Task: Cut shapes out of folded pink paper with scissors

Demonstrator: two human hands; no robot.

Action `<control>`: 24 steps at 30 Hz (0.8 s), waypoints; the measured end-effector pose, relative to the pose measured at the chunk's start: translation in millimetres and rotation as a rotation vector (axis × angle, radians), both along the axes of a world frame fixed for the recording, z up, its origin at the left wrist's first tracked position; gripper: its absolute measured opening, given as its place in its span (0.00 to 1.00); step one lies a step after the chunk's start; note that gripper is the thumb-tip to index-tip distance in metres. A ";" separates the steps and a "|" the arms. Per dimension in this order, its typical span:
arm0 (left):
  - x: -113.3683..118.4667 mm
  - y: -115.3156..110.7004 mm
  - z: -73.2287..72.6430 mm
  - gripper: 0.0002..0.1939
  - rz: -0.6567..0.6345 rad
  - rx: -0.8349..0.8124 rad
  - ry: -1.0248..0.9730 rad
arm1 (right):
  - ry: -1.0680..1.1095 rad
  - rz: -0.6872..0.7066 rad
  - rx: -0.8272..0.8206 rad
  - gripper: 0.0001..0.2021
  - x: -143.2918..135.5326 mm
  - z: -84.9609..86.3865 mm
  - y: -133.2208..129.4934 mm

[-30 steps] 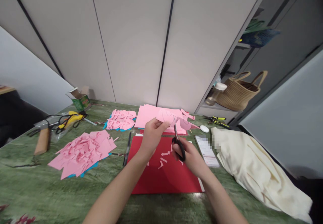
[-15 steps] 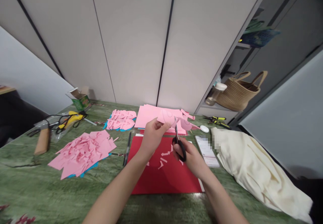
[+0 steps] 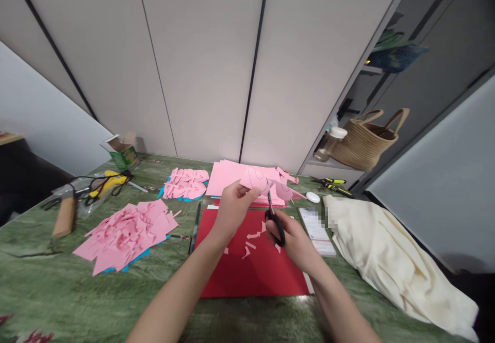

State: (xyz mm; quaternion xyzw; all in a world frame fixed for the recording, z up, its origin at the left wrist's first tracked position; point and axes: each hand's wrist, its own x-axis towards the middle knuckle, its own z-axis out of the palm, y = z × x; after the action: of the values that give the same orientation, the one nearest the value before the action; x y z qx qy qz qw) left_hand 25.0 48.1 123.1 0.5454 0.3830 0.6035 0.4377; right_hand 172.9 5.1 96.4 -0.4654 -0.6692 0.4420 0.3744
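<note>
My left hand (image 3: 236, 205) pinches a piece of pink paper (image 3: 253, 179) with curved lines drawn on it. My right hand (image 3: 294, 235) is closed round the black handles of a pair of scissors (image 3: 275, 227), whose blades point up and meet the paper's edge. A partly cut flap of the paper hangs to the right of the blades. Below both hands lies a red sheet (image 3: 247, 276) with several small pink scraps (image 3: 252, 236) on it. Just behind the hands is a stack of pink sheets (image 3: 226, 178).
At left are a heap of pink paper offcuts (image 3: 131, 229), cut pink shapes (image 3: 185, 183) and a yellow tool (image 3: 112, 180). A black pen (image 3: 195, 227) lies beside the red sheet. At right are a phone (image 3: 317, 234), pliers (image 3: 332, 184) and cream cloth (image 3: 386, 260).
Almost nothing differs. The scissors and the pink paper have shifted very slightly, and both hands keep their holds.
</note>
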 end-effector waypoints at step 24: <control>-8.0 3.1 4.6 0.08 -0.081 -0.003 0.060 | 0.023 0.022 -0.062 0.16 2.5 4.5 -0.1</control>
State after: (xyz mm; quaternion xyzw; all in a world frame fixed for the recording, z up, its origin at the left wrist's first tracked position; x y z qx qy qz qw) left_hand 17.0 51.1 127.7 0.5775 0.3744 0.5681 0.4511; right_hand 175.4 5.0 101.0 -0.4642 -0.6560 0.4718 0.3627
